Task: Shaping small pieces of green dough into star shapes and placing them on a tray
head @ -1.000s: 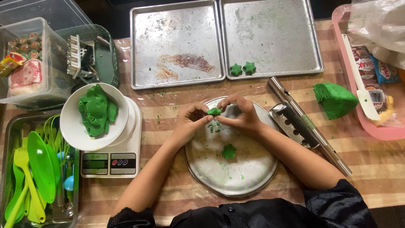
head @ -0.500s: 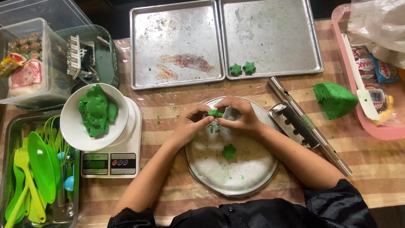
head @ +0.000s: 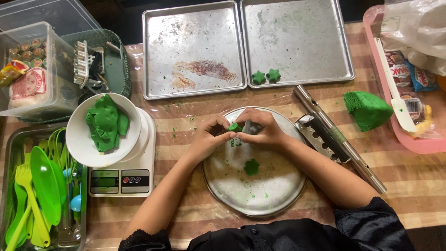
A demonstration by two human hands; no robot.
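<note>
Two steel baking trays [head: 195, 49] are lying far on the worktop [head: 195, 114]; a white bowl [head: 76, 139] is sitting on a scale [head: 139, 172] at left.

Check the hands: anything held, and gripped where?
Both the left hand and right hand pinch a small green dough piece by its sides, between fingertips, above the round metal plate.

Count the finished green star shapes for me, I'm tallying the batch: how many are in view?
3. Two green stars sit side by side on the right baking tray; one star lies on the round metal plate. The hands may hide another.
</note>
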